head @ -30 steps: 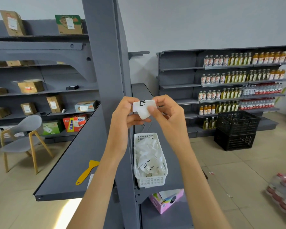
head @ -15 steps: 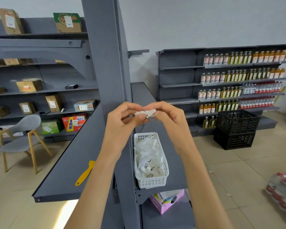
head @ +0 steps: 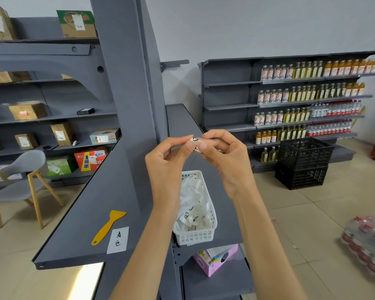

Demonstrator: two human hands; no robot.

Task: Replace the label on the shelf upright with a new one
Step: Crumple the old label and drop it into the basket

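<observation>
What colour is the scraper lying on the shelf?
Yellow; the scraper shows clearly in the head view, beside a white label.

Bare forearms and hands at the shelf upright (head: 128,94)

Left hand (head: 167,167) and right hand (head: 227,161) are ungloved, without rings, watches or sleeves; fingernails short.

A grey chair (head: 20,176) (wooden legs) stands left; 2 black crates (head: 303,163) stacked right.

It was a shop, as shown by grey steel shelving (head: 126,87) in aisles, rows of bottled drinks (head: 307,94) facing out on the far rack, stacked black crates (head: 303,163) and a shrink-wrapped bottle pack (head: 366,245) on the tiled floor, and cartons (head: 27,111) shelved at left.
</observation>
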